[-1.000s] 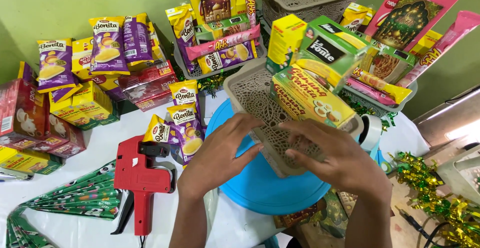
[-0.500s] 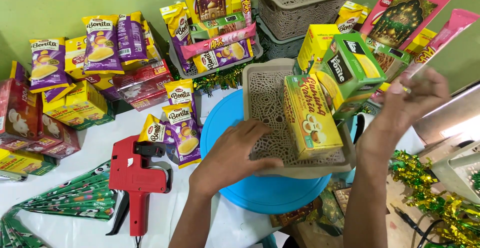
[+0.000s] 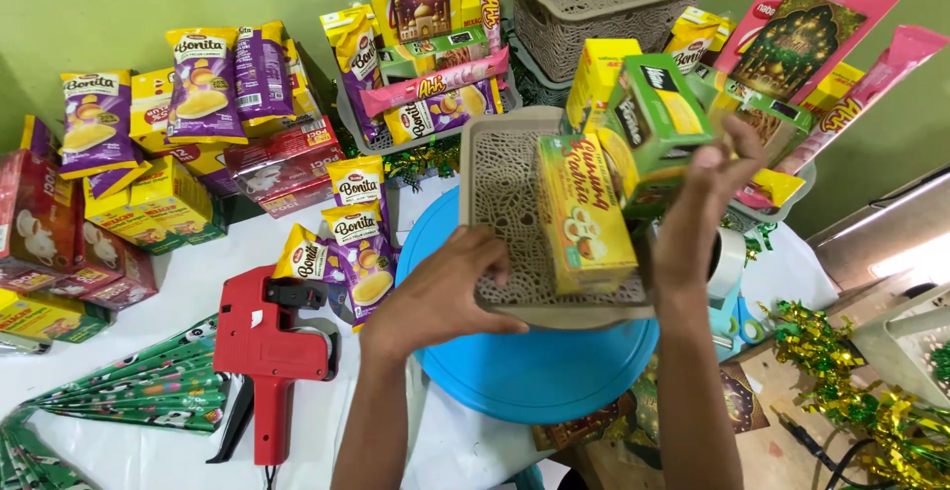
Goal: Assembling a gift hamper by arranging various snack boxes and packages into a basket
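Observation:
A beige perforated tray (image 3: 507, 215) stands tilted on edge over a round blue lid (image 3: 539, 371). My left hand (image 3: 443, 292) grips its lower left corner. A yellow snack box (image 3: 584, 215) is fixed to the tray's face, with a green box (image 3: 661, 109) and other packets stacked behind its upper right. My right hand (image 3: 705, 211) reaches up along the tray's right side, fingers touching the green box and the packets there.
A red price-label gun (image 3: 265, 351) lies at the left on the white table. Purple and yellow snack packets (image 3: 354, 243) and red boxes (image 3: 40, 223) are piled at the left. A beige basket (image 3: 604, 0) stands behind. Green tinsel (image 3: 861, 401) lies at the right.
My right hand left the tray's lower front and rose to the boxes at its upper right. The tray now stands more upright and the yellow box faces me.

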